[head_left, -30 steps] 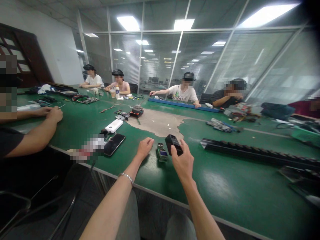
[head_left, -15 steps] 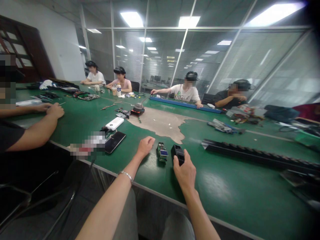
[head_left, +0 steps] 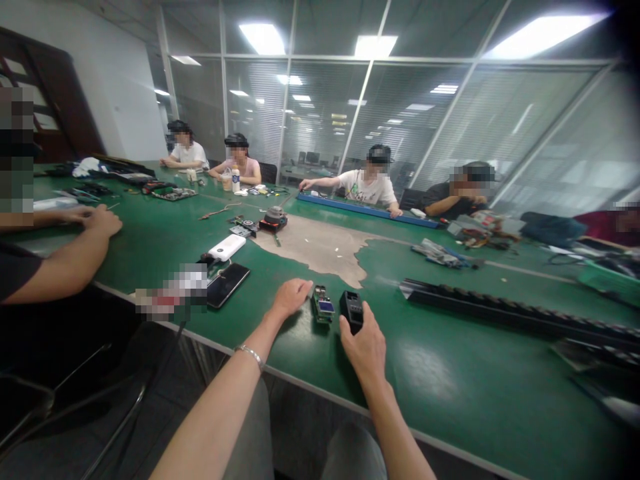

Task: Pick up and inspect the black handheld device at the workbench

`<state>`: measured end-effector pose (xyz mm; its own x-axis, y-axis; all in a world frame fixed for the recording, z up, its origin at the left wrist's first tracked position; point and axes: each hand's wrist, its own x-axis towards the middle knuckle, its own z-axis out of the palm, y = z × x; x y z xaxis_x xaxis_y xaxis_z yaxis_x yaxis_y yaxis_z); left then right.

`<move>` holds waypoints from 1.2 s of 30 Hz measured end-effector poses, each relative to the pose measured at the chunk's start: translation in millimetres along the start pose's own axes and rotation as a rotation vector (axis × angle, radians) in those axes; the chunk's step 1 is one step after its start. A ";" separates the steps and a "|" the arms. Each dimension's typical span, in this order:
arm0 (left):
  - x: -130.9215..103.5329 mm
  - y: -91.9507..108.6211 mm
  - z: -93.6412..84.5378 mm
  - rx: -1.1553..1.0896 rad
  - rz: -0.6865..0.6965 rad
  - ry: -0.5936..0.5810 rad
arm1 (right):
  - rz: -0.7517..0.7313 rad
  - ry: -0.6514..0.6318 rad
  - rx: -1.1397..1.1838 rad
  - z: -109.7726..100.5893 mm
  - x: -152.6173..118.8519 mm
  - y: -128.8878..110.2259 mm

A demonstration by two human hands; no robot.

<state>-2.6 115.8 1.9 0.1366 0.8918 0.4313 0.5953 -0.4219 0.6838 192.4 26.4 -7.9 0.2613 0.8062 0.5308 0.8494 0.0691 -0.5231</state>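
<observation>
the circuit board point(head_left: 323, 306) lies long axis forward, just right of the left hand point(head_left: 291, 298) (closure unclear); the right hand point(head_left: 367, 343), farther, grips the black housing point(head_left: 352, 311).

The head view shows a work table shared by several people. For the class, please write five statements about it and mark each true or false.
1. The right grip is on the black case. True.
2. In the picture, the circuit board sits between the left grip and the black case. True.
3. The circuit board is inside the black case. False: it lies outside, on the green table.
4. A dark phone lies on the table near a white device. True.
5. The dark phone lies right of the black case. False: it lies to its left.
</observation>
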 end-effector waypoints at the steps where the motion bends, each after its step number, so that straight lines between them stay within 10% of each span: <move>1: -0.5 1.2 -0.5 0.017 0.002 -0.010 | 0.001 -0.008 -0.007 0.0 -0.6 -0.7; 19: 3.3 -5.1 -0.1 -0.089 -0.049 0.004 | -0.016 0.088 0.096 -16.8 23.7 -38.2; 36: 1.9 -7.0 -1.8 -0.142 -0.043 0.037 | -0.124 -0.047 0.053 9.5 14.6 -69.1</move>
<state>-8.0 120.2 -1.0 0.0828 0.9041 0.4192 0.4813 -0.4046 0.7776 133.2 38.9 29.6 0.1332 0.8163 0.5621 0.8481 0.1995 -0.4908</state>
